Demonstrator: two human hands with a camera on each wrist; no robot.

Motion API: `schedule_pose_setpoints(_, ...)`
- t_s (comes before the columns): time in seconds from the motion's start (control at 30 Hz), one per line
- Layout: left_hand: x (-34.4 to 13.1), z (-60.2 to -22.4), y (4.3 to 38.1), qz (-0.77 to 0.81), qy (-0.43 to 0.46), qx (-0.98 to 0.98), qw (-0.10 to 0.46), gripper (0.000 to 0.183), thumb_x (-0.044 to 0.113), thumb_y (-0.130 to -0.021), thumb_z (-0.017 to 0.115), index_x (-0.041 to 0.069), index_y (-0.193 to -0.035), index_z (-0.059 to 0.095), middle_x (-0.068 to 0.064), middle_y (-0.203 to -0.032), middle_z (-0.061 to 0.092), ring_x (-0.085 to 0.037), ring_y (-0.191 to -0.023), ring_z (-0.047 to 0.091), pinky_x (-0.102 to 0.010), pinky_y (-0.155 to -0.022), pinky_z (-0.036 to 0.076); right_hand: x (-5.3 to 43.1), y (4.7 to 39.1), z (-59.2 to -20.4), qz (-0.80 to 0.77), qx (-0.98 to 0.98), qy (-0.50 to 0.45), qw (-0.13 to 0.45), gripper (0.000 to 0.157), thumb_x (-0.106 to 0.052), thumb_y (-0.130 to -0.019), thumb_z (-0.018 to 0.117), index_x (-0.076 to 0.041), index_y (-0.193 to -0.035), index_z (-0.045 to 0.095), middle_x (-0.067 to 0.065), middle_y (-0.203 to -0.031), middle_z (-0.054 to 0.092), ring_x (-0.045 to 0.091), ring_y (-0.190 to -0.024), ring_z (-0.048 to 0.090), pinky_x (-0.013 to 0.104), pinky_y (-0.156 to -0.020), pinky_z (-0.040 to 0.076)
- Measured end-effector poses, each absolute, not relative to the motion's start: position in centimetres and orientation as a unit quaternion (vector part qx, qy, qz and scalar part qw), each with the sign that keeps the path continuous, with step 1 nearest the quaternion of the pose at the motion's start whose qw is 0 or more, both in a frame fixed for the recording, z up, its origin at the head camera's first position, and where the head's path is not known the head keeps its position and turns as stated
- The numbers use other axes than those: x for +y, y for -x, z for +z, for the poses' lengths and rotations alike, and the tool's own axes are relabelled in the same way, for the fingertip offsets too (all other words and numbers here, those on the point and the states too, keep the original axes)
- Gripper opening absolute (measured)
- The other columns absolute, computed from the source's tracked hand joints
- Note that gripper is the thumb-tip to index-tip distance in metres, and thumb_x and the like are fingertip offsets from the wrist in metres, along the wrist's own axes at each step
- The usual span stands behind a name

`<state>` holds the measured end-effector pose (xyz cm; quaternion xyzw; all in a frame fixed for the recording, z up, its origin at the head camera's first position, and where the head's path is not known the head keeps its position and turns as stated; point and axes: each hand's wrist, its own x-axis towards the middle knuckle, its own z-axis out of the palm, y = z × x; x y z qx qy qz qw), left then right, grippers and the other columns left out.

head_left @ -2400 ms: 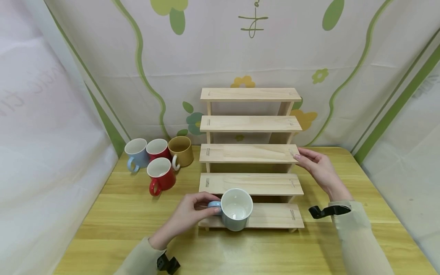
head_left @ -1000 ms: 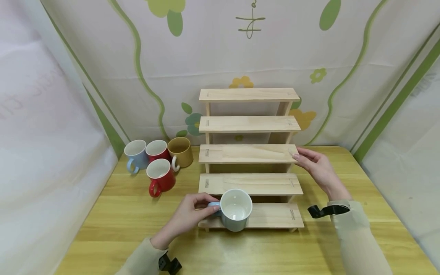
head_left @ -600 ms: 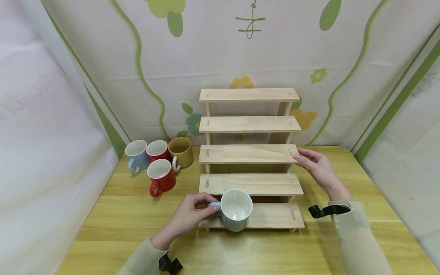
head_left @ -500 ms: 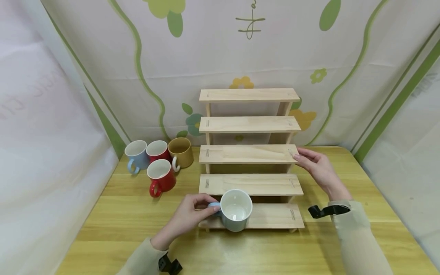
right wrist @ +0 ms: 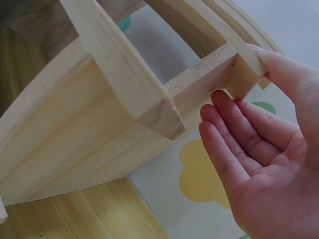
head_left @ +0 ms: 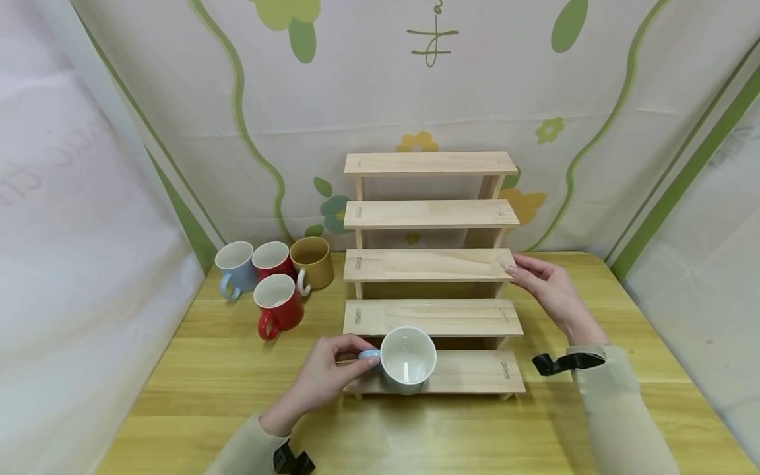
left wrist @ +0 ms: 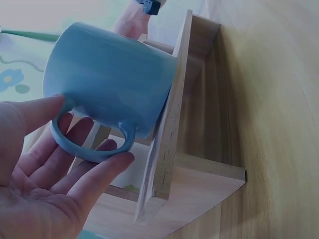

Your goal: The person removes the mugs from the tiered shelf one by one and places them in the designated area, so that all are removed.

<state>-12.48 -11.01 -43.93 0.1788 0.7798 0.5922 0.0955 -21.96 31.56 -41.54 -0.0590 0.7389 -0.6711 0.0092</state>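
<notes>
In the head view my left hand pinches the handle of a light blue mug with a white inside. The mug is over the lowest step of a five-step wooden display stand. Seen from the left wrist, its base meets that board at a slight tilt, with a narrow dark wedge between them. My right hand grips the right end of the stand's middle board, thumb on top. In the right wrist view, the other fingers are below and beside that board's end.
Left of the stand on the wooden table stand a blue mug, a red mug, a mustard mug and a nearer red mug. A patterned cloth hangs behind and at both sides.
The blue mug in my left hand has tipped slightly, its rim turning more toward the head camera. My right hand keeps its hold on the stand.
</notes>
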Motion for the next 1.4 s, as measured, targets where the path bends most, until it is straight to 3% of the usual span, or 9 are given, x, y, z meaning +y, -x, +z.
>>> schedule_pose_setpoints(0.87,-12.2,-42.3,11.3,0.645,-0.199,0.736,0.049,0.010,0.009,-0.090,0.080,0.004,-0.098,0.076,-0.009,-0.099,0.074,-0.022,-0.090,0.072,-0.037,-0.077,0.062,31.8,22.1,-41.8,-0.666,0.743,0.065,0.005,0.060,-0.022,-0.102,0.067,0.011,-0.147,0.044,-0.007,-0.127,0.063,0.006,-0.110,0.064,0.023,-0.096,0.052)
schedule_pose_setpoints(1.13,-13.8,-41.4,11.2,0.637,-0.190,0.747,0.016,0.009,0.008,-0.090,0.080,0.005,-0.098,0.076,-0.008,-0.103,0.074,-0.023,-0.091,0.072,-0.037,-0.077,0.062,31.8,22.1,-41.8,-0.669,0.740,0.066,0.002,0.060,-0.021,-0.101,0.068,0.011,-0.146,0.045,-0.007,-0.126,0.064,0.005,-0.109,0.064,0.023,-0.095,0.052)
schedule_pose_setpoints(1.4,-15.8,-40.9,11.5,0.634,-0.173,0.752,-0.052,0.009,0.000,-0.089,0.079,0.001,-0.097,0.074,-0.011,-0.095,0.074,-0.021,-0.088,0.073,-0.037,-0.076,0.062,31.6,21.9,-41.6,-0.665,0.745,0.063,0.008,0.061,-0.022,-0.102,0.067,0.010,-0.147,0.044,-0.006,-0.129,0.062,0.006,-0.111,0.064,0.021,-0.095,0.052)
